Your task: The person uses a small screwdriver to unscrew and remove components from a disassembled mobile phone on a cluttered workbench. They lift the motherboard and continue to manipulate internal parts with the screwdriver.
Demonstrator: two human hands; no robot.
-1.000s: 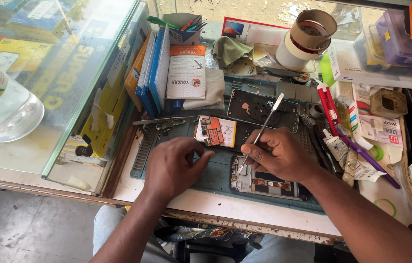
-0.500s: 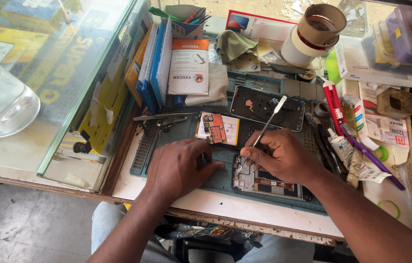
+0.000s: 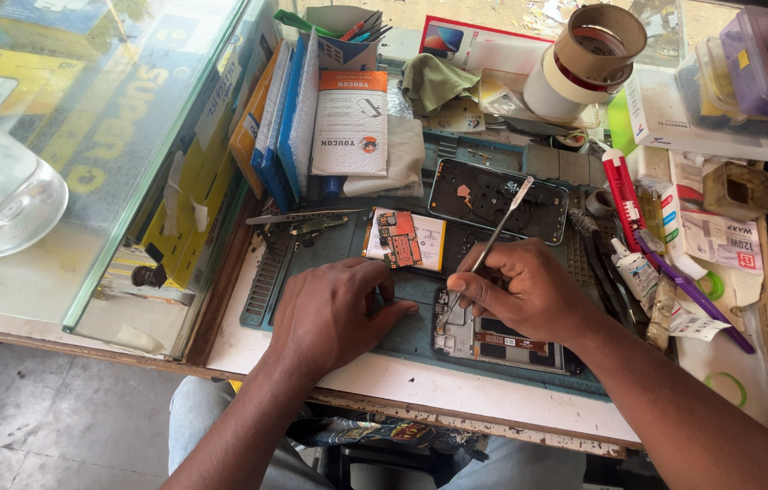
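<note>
The opened phone [image 3: 493, 336] lies on the green mat [image 3: 348, 254] near the bench's front edge, its long axis running left to right along that edge, mostly under the right hand [image 3: 529, 295]. That hand is pinched shut on a thin metal pry tool [image 3: 493, 238], whose shaft slants up and away toward the back of the bench while its tip meets the phone's left end. The left hand [image 3: 334, 313] rests flat on the mat just left of the phone, fingers loosely curled and holding nothing, so the right hand is the nearer of the 2.
</note>
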